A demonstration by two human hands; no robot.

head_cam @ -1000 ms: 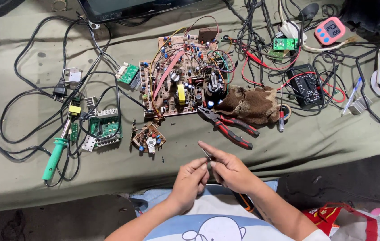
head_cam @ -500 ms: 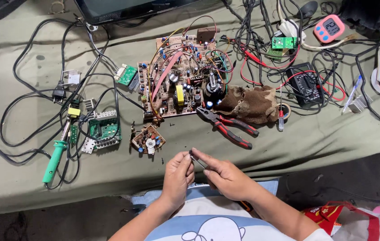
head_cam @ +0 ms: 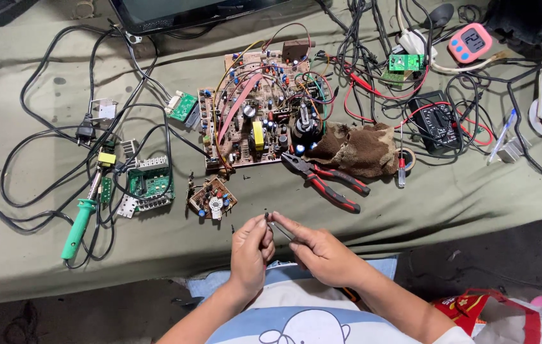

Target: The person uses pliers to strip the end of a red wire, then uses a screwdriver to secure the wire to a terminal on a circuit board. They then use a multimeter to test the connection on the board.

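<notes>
Left hand [head_cam: 250, 250] pinches a small dark component [head_cam: 266, 218] at the table's near edge; right hand [head_cam: 319, 251] grips a thin tool [head_cam: 282, 230] touching it. Red-handled pliers [head_cam: 327, 181], brown rag [head_cam: 355, 150] and large circuit board [head_cam: 259, 118] lie just beyond, amid tangled black cables [head_cam: 48, 127].

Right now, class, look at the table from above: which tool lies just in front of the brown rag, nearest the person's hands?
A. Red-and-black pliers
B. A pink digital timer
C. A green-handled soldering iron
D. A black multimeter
A. The red-and-black pliers lie against the near edge of the brown rag, just beyond the right hand and left hand, which pinch a small thin part between them.
</notes>
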